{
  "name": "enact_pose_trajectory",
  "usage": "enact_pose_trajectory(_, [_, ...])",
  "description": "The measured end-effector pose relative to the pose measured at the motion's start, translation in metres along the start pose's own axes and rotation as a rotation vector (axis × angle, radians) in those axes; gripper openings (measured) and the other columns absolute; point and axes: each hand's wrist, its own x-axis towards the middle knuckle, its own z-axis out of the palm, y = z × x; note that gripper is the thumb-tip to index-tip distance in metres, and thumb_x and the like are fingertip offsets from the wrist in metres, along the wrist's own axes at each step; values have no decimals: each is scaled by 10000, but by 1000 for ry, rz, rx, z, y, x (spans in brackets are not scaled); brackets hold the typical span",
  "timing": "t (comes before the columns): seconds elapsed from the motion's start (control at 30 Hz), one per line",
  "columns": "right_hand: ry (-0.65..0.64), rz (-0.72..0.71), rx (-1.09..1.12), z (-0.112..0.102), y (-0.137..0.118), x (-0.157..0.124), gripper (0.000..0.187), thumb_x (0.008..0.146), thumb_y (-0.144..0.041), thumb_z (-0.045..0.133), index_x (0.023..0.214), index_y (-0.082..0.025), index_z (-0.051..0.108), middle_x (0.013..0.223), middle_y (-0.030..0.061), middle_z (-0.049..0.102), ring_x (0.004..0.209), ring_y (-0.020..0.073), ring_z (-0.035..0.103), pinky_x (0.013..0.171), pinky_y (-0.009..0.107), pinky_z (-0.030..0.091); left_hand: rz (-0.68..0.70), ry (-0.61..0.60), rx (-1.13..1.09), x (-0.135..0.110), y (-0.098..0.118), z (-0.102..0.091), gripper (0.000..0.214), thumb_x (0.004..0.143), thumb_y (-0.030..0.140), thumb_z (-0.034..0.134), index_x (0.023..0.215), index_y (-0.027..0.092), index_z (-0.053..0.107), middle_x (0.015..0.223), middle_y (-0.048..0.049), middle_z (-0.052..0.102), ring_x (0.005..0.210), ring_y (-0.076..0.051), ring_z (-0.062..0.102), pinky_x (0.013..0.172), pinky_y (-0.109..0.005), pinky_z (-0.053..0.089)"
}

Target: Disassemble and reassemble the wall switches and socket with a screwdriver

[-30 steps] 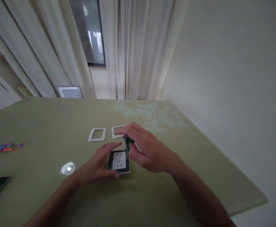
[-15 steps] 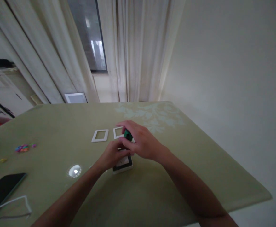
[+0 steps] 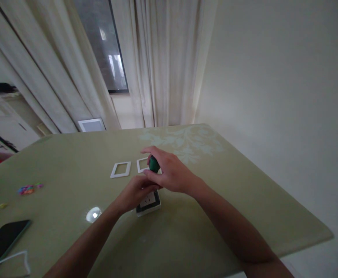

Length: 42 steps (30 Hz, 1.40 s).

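Observation:
A wall socket with a white rim and black border rests on the table, its slotted face up. My left hand is closed at its far side, and the fingertips hide that part of the socket. Just above, my right hand is wrapped round the green handle of what looks like a screwdriver, held roughly upright over the socket. Its shaft and tip are hidden behind my fingers. Beyond the hands lie two white square frames, the right one partly covered by my right hand.
On the left of the green table lie a phone, a white cable, several small colourful pieces and a yellow bit. Curtains hang past the far edge; a wall stands on the right.
My right hand has turned slightly around the green handle, which now shows more of its side. The view has shifted a little; socket and frames stay in place.

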Motion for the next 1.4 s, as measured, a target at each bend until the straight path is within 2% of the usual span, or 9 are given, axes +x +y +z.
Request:
enact_pose_trajectory(0.13, [-3,15,8,-1,-1,1,521,940,-170,722,1438,-202,572,1241,79,744,1042,219,703,960,367,530,-22,35,17,2,-6,-1,225,822,378,848,849,174,756,812,-42,811,742,-217,736,665,-298,610])
enact_pose_trajectory(0.3, [10,16,-16,-1,2,1,510,953,-209,743,1434,-192,574,1327,106,718,1149,240,686,1023,391,511,-16,-34,22,-1,-10,-2,232,879,403,761,898,174,787,899,-70,831,839,-240,773,776,-344,647])
enact_pose_trajectory(0.47, [2,38,8,0,1,1,540,923,-185,751,1435,-197,581,1279,98,740,1099,235,706,981,380,523,-47,56,104,0,-6,1,239,852,401,823,890,174,758,847,-54,805,798,-251,746,743,-354,626])
enact_pose_trajectory(0.67, [62,85,18,-8,4,-4,494,994,-228,733,1454,-223,555,1160,57,761,969,200,719,921,350,523,-6,11,230,-29,-11,-26,521,873,437,856,1343,271,704,1424,-103,720,1348,-350,643,1195,-535,485])
enact_pose_trajectory(0.77, [124,83,94,-11,3,-4,493,992,-228,742,1447,-234,554,1033,12,750,896,175,711,886,325,533,-14,-52,304,-51,-29,-35,721,844,473,888,1488,311,608,1571,-123,596,1479,-399,524,1249,-599,415])
enact_pose_trajectory(0.87, [122,66,180,-3,0,-2,499,988,-272,759,1444,-244,558,1031,8,744,894,173,712,871,320,545,-41,-89,287,-65,-47,-33,834,813,481,907,1546,323,541,1530,-128,603,1418,-418,556,1186,-587,486])
enact_pose_trajectory(0.97, [66,61,193,12,-3,0,515,989,-294,765,1457,-243,556,1063,20,750,918,185,714,878,335,549,-66,-95,299,-67,-54,-27,737,836,466,882,1487,295,584,1476,-118,637,1354,-419,584,1151,-560,513])
enact_pose_trajectory(1.17, [-52,78,155,25,-3,0,488,1008,-246,744,1460,-252,558,1131,33,756,991,195,731,928,357,554,-20,-117,353,-62,-39,-22,683,829,434,877,1449,286,631,1453,-96,680,1362,-434,577,1190,-572,451])
enact_pose_trajectory(1.4, [-8,63,120,16,-4,-2,476,1020,-236,721,1464,-266,550,1105,16,737,941,168,716,891,317,556,-5,-129,307,-62,-33,-22,749,784,447,921,1456,278,636,1520,-132,653,1417,-441,553,1210,-608,418])
